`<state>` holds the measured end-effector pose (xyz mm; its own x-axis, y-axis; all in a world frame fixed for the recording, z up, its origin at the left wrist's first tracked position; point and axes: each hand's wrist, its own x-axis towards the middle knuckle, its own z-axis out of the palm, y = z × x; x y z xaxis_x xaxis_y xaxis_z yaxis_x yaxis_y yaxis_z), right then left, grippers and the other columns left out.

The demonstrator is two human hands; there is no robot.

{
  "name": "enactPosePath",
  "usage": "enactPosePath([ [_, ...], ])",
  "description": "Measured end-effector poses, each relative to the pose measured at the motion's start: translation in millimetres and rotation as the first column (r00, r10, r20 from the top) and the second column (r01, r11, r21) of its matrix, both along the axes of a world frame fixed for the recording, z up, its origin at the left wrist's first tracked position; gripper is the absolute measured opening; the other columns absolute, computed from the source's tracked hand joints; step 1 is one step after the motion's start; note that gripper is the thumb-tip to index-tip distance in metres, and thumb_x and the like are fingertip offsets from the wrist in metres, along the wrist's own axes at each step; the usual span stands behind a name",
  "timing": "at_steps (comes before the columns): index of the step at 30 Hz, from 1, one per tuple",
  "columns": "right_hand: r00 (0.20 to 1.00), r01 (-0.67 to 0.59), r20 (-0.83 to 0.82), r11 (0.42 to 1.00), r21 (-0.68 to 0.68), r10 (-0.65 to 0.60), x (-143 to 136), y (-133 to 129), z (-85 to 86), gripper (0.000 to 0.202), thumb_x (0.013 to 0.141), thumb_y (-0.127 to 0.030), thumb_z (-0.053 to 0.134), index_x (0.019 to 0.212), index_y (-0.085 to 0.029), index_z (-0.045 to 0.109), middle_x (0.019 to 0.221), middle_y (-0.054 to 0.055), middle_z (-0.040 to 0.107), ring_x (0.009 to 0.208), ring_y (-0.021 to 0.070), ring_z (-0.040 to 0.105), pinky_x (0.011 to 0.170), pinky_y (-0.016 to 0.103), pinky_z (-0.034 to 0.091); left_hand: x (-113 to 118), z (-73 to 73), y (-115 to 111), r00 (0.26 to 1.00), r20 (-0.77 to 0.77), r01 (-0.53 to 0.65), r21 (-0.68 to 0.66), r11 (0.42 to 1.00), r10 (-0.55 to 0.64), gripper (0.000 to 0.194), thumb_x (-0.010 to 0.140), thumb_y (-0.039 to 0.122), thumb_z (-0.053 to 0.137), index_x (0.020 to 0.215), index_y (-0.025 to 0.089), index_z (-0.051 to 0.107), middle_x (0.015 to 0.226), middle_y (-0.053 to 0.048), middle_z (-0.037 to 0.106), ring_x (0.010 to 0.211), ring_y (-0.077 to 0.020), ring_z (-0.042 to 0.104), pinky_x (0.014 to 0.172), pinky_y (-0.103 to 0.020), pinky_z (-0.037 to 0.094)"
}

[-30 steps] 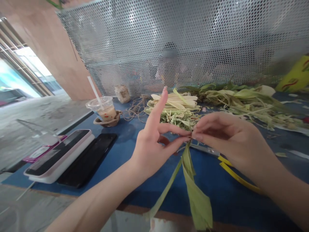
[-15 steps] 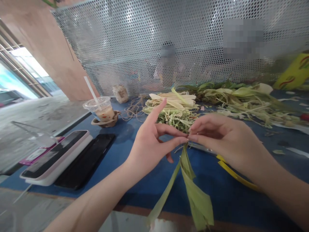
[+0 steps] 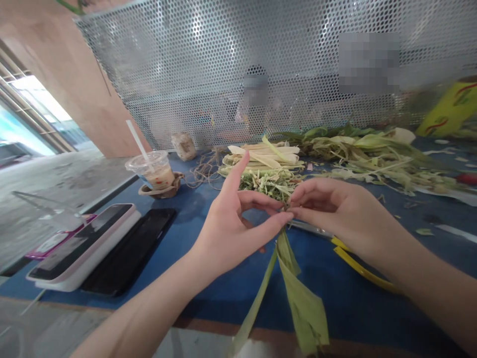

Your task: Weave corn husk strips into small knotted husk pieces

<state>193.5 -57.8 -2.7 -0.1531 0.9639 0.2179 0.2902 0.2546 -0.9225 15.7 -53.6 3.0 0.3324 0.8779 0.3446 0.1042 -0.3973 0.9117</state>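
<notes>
A green corn husk (image 3: 303,303), split into a narrow strip and a broad strip, hangs down from my fingertips over the table's front edge. My left hand (image 3: 234,223) pinches its top between thumb and fingers, index finger pointing up. Touching it fingertip to fingertip, my right hand (image 3: 343,209) pinches the same spot; the exact grip is partly hidden. Beneath my right hand lies a tool with yellow handles (image 3: 361,268) and a metal part, mostly covered. Just beyond my fingers sit shredded green pieces (image 3: 270,181) and a stack of pale husk strips (image 3: 276,155).
At left on the blue table (image 3: 201,278) lie a black phone (image 3: 130,248) and a white-and-pink case (image 3: 85,243). Behind them stand an iced drink (image 3: 160,176) with a straw and tangled twine (image 3: 204,169). Loose husks (image 3: 361,149) lie before a perforated metal screen (image 3: 186,74).
My left thumb has slid slightly right toward my right fingertips, and its other fingers have curled in a little. The view has shifted slightly; the husk still hangs from the pinch.
</notes>
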Motion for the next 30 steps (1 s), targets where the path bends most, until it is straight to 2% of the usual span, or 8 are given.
enactPosePath([
  [5, 1.000, -0.001, -0.002, 1.000, -0.009, 0.001, -1.4, -0.6, 1.5, 0.016, 0.066, -0.030, 0.069, 0.075, -0.021, 0.059, 0.070, 0.001, 0.066, 0.066, 0.0154, 0.063, 0.059, 0.025, 0.051, 0.4, -4.3, 4.2, 1.000, 0.007, -0.008, -0.059, 0.998, 0.009, 0.087, 0.068, 0.023, 0.067, 0.137, 0.031, 0.015, 0.070, 0.002, 0.064, 0.033, -0.0052, 0.048, 0.028, -0.015, 0.043],
  [12, 1.000, -0.016, -0.019, 0.999, -0.038, 0.015, -1.3, -1.3, 2.5, 0.014, 0.065, -0.023, 0.069, 0.075, -0.021, 0.060, 0.068, -0.001, 0.064, 0.064, 0.0131, 0.061, 0.056, 0.022, 0.048, 2.6, -1.3, 4.2, 0.999, 0.030, 0.032, -0.105, 0.994, -0.029, 0.087, 0.070, 0.020, 0.064, 0.138, 0.029, 0.010, 0.074, 0.001, 0.065, 0.041, -0.0091, 0.055, 0.033, -0.018, 0.049],
  [14, 0.999, -0.022, -0.047, 0.996, -0.081, 0.018, -1.3, -1.0, 2.4, 0.015, 0.064, -0.025, 0.069, 0.075, -0.020, 0.060, 0.068, 0.000, 0.063, 0.061, 0.0122, 0.059, 0.053, 0.022, 0.046, 2.2, -1.2, 3.1, 1.000, 0.008, 0.028, -0.040, 0.999, -0.027, 0.084, 0.071, 0.020, 0.063, 0.138, 0.029, 0.012, 0.074, 0.001, 0.066, 0.041, -0.0092, 0.055, 0.033, -0.019, 0.049],
  [17, 0.988, -0.034, -0.153, 0.980, -0.194, 0.004, -1.7, 0.5, 1.6, 0.019, 0.061, -0.026, 0.072, 0.073, -0.019, 0.059, 0.060, -0.002, 0.059, 0.048, 0.0072, 0.050, 0.044, 0.019, 0.040, 1.1, -4.4, 0.9, 0.998, -0.052, -0.008, 0.168, 0.986, 0.017, 0.079, 0.073, 0.019, 0.061, 0.137, 0.032, 0.016, 0.075, 0.000, 0.067, 0.049, -0.0129, 0.060, 0.037, -0.020, 0.050],
  [20, 0.963, -0.052, -0.268, 0.958, -0.281, -0.026, -1.7, 3.1, 0.5, 0.025, 0.055, -0.026, 0.076, 0.070, -0.017, 0.058, 0.056, -0.004, 0.056, 0.043, 0.0045, 0.043, 0.039, 0.018, 0.034, 1.4, -9.6, -0.9, 0.988, -0.136, -0.022, 0.378, 0.926, 0.079, 0.072, 0.075, 0.020, 0.060, 0.134, 0.037, 0.022, 0.081, 0.000, 0.067, 0.065, -0.0174, 0.065, 0.046, -0.023, 0.052],
  [22, 0.951, -0.057, -0.306, 0.949, -0.310, -0.043, -1.5, 4.9, -0.1, 0.029, 0.052, -0.026, 0.077, 0.070, -0.017, 0.057, 0.057, -0.004, 0.057, 0.044, 0.0047, 0.043, 0.040, 0.018, 0.034, 2.8, -12.8, -1.8, 0.977, -0.171, -0.028, 0.484, 0.874, 0.126, 0.067, 0.078, 0.023, 0.057, 0.132, 0.040, 0.023, 0.096, 0.000, 0.065, 0.073, -0.0188, 0.066, 0.053, -0.026, 0.054],
  [25, 0.952, -0.046, -0.301, 0.943, -0.328, -0.058, -1.2, 6.4, -0.4, 0.031, 0.051, -0.028, 0.078, 0.070, -0.017, 0.057, 0.058, -0.003, 0.057, 0.045, 0.0047, 0.042, 0.041, 0.019, 0.034, 5.7, -16.4, -3.1, 0.964, -0.183, -0.051, 0.589, 0.807, 0.195, 0.062, 0.082, 0.026, 0.052, 0.132, 0.042, 0.020, 0.117, -0.001, 0.056, 0.082, -0.0196, 0.065, 0.060, -0.028, 0.055],
  [30, 0.960, -0.044, -0.275, 0.934, -0.354, -0.059, -1.3, 6.3, -1.7, 0.031, 0.052, -0.033, 0.077, 0.070, -0.017, 0.058, 0.061, -0.003, 0.057, 0.048, 0.0053, 0.045, 0.042, 0.019, 0.035, 9.1, -20.3, -4.9, 0.946, -0.214, -0.039, 0.670, 0.741, 0.243, 0.066, 0.084, 0.024, 0.048, 0.136, 0.038, 0.009, 0.115, -0.002, 0.058, 0.085, -0.0188, 0.065, 0.066, -0.028, 0.055],
])
